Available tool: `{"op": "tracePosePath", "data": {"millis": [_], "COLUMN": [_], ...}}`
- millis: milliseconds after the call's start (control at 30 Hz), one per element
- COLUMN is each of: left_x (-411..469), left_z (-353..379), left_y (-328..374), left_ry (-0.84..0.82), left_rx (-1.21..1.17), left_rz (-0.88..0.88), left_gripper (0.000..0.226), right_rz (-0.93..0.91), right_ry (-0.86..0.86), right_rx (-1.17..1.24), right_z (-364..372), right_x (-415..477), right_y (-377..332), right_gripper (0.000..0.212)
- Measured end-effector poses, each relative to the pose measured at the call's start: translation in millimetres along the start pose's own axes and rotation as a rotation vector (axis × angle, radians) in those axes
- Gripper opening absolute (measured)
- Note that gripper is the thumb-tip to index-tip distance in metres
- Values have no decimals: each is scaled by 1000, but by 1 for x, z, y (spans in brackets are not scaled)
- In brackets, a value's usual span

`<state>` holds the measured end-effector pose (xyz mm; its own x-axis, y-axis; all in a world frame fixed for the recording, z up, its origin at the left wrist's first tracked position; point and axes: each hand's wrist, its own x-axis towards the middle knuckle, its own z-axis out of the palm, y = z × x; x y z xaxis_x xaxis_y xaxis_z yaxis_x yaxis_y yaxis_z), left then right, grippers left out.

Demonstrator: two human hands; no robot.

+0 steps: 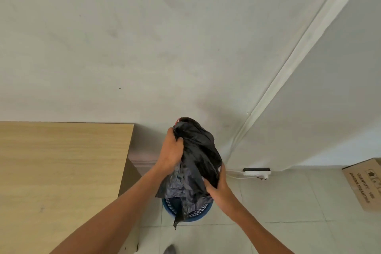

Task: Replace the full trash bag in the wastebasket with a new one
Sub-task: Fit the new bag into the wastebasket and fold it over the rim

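Wood-grain desk [61, 161] at left and a cardboard box [365, 185] (printed "QUANTITY 100") at far right flank the black trash bag [198, 150], held over the blue wastebasket [199, 215]. The left hand [172, 154] grips its upper part; the right hand [216, 188] clutches its lower side.

The desk [61, 161] crowds in left of the wastebasket [198, 215], wall [144, 47] just behind it; right side's open floor [288, 202] till the power strip [256, 171] and cardboard box [365, 185].

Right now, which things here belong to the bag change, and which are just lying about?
Job: black bag, blue basket, left hand and right hand gripping the bag.
Lying about: desk, power strip, cardboard box.
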<state>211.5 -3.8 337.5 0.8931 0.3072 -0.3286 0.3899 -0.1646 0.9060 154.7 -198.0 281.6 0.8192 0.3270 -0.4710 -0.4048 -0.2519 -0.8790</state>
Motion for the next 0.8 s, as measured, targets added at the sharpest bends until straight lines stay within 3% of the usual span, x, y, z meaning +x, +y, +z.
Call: {"op": "tracePosePath", "data": {"millis": [33,100,133,233,267,333,433,500,667,800], "left_x": [2,0,-4,-22,-25,-21,-2,11,37,61], "left_z": [7,23,32,52,55,55,46,45,70,103], "left_y": [0,-1,-2,0,-2,-14,-43,-67,-146,-232], "left_ry": [-14,-80,-111,-146,-133,-64,53,15,-343,-448], "left_rx": [-65,-208,-300,-519,-534,-359,50,103,-89,-416], "left_rz": [-59,-158,-190,-214,-210,-146,23,31,-311,-420], "left_gripper": [22,29,34,40,38,29,22,30,56,71], "right_rz": [3,-1,10,124,137,78,42,30,1,-15], "right_ry": [-90,-92,-40,126,179,254,268,233,187,121], "right_rx": [-18,-37,-2,93,81,58,74,120,212,277], "right_z": [7,17,20,19,14,1,-22,-32,-27,-16], "right_x": [1,10,14,23,25,29,35,47,94,139], "right_y": [12,30,32,16,13,10,10,18,75,143], "right_gripper": [118,131,122,46,29,16,23,27,25,34]}}
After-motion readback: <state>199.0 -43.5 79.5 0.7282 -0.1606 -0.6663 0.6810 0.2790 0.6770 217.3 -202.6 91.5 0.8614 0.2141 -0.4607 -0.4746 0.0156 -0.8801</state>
